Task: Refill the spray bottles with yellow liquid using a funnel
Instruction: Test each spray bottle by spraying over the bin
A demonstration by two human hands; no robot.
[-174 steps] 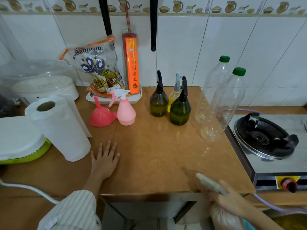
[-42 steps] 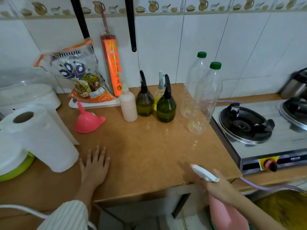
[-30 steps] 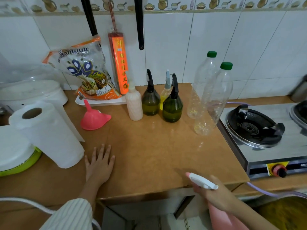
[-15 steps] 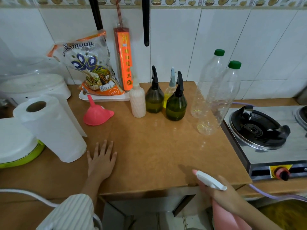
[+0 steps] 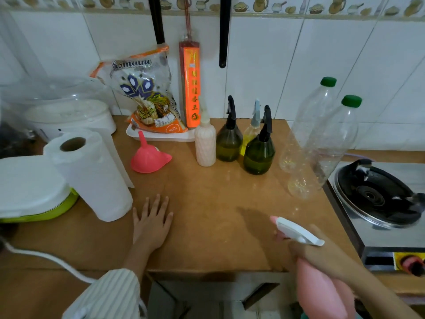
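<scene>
Gripping a pink spray bottle (image 5: 322,293) by its neck, the right hand (image 5: 315,254) holds it off the desk's (image 5: 207,203) front edge. The left hand (image 5: 150,223) lies open, flat on the desk. The pink funnel (image 5: 148,157) sits unused toward the back; filling looks barely begun, with the green spray bottles (image 5: 258,153) near the back edge, caps on.

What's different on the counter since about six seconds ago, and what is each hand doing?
The pink spray bottle that stood beside the pink funnel is gone from there; the right hand now holds it at the counter's front edge. A pale cream bottle without a spray head now stands left of the green spray bottles. The left hand stays flat on the counter; the funnel and the clear bottles are unmoved.
</scene>
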